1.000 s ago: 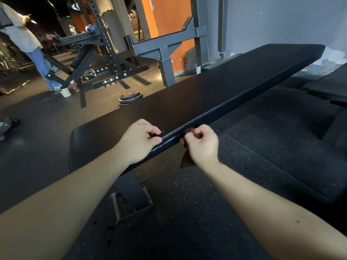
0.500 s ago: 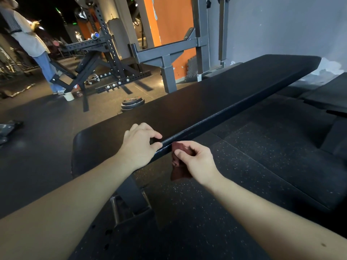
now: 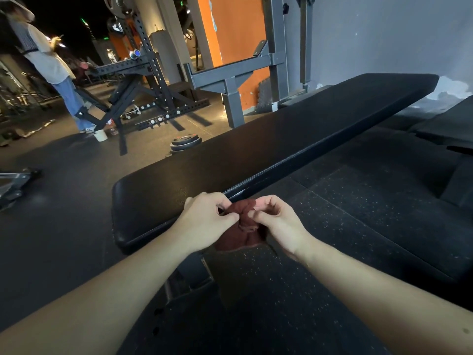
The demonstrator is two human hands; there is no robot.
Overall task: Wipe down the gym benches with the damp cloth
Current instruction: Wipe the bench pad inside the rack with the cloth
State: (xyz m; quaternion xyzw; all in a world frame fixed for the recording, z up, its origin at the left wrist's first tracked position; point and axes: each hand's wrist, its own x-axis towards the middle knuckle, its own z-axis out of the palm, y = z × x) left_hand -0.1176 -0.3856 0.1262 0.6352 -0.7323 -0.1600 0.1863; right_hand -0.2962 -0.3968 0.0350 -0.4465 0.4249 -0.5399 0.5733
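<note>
Left hand (image 3: 204,219), now off the bench (image 3: 281,139), joins right hand (image 3: 277,222) pinching the cloth (image 3: 243,235), likely refolding it before wiping.

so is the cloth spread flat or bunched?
Bunched: the cloth hangs crumpled in folds, pinched by left hand and right hand beside the bench.

Dim gym, wide-angle edge warp

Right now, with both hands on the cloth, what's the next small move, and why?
Probably spread the cloth flat on top of the bench. The left hand and right hand both pinch it, bunched up at the bench's side edge, not yet laid on top.
</note>
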